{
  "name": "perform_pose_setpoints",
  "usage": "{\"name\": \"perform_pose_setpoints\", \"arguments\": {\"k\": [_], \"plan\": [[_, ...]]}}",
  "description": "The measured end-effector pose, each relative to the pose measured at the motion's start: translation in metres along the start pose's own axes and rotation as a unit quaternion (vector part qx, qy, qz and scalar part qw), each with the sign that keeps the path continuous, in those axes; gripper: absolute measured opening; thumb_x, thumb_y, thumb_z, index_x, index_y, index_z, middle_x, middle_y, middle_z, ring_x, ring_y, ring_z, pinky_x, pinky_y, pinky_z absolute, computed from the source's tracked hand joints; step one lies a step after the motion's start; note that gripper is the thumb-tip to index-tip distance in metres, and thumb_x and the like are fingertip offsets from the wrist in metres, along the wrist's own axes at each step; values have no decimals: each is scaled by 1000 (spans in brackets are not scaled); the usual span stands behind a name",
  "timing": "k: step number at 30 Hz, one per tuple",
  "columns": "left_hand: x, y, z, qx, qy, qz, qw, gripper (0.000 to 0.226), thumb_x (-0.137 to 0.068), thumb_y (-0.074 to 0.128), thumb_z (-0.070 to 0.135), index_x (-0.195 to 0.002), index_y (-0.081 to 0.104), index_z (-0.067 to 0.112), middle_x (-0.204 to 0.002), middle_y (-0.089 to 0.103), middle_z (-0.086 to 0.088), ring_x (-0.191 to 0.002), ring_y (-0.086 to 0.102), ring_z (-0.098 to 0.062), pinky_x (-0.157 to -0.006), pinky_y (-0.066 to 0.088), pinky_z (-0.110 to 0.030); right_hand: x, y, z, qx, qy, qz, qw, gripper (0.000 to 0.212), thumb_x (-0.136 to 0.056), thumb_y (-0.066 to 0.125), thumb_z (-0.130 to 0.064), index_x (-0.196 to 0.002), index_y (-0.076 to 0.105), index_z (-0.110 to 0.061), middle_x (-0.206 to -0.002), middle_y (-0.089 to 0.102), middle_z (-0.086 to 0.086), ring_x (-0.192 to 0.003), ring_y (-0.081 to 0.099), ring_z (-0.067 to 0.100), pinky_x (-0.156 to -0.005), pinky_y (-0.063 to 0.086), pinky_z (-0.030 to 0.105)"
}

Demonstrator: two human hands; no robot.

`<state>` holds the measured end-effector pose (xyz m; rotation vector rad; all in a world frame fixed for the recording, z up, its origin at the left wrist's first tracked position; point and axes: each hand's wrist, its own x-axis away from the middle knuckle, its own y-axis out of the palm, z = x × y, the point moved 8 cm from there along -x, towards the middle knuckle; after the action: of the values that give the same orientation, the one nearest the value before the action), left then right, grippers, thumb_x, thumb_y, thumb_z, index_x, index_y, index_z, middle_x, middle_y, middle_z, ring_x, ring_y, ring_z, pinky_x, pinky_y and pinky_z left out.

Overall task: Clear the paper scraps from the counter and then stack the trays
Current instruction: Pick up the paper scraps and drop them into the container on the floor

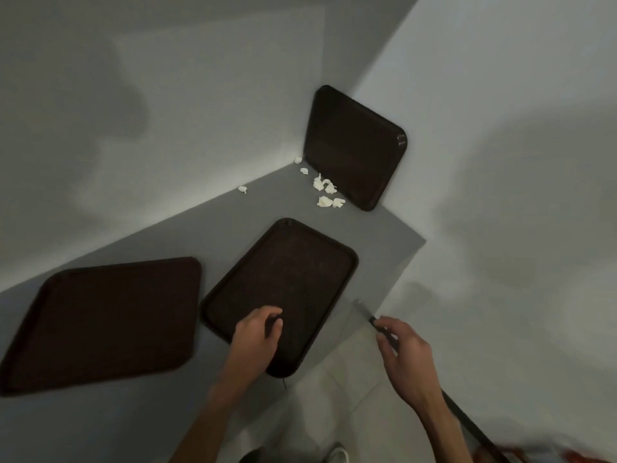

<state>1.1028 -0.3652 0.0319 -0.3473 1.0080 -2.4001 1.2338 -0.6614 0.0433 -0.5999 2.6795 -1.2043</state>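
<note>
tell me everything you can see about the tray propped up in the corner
The corner tray is dark brown, rectangular with rounded corners and a low raised rim, plastic by its look, and empty. It stands tilted on one edge on the grey counter, leaning against the right wall. White paper scraps lie close by its lower edge.

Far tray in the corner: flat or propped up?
Propped up: the far tray stands on one edge on the counter, leaning back against the wall; paper scraps lie at its foot.
</note>
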Motion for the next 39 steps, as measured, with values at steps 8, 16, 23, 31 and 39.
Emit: {"name": "perform_pose_setpoints", "arguments": {"k": [8,16,23,31,39], "plan": [[-58,30,13,26,-37,18,999,32,-100,62,30,-132,60,28,-120,67,11,-110,63,0,-96,48,-18,-137,5,7,4,-57,-78,995,34,-103,62,-28,-136,61,-32,-134,67,-9,-115,67,10,-100,54,30],[-189,56,26,4,10,21,1000,29,-99,63,27,-128,64,23,-120,69,5,-108,65,-5,-97,55,-29,-274,50,-4,22,-24,-113,993,37,-102,65,-28,-137,55,-24,-132,66,6,-115,67,27,-94,54,34],[-328,98,64,-49,44,-47,997,36,-100,59,28,-136,54,28,-125,65,2,-111,64,-12,-95,56,-33,-396,81,-13,62,-19,-102,993,48,-102,63,-26,-146,49,-15,-140,57,18,-120,62,39,-99,53,45],[-424,135,73,-125,26,-78,989,49,-98,58,14,-145,47,22,-143,49,-7,-127,49,-30,-102,50,-48,-490,134,-22,126,-64,-112,984,28,-103,53,-16,-130,60,-11,-134,59,16,-117,60,41,-90,54,48],[-455,194,67,-166,59,-109,978,39,-100,59,15,-137,61,24,-160,34,-3,-139,37,-33,-114,41,-39,-490,147,10,123,-91,-96,984,27,-98,61,-6,-121,74,-6,-128,68,17,-122,59,38,-95,53,41]]}}
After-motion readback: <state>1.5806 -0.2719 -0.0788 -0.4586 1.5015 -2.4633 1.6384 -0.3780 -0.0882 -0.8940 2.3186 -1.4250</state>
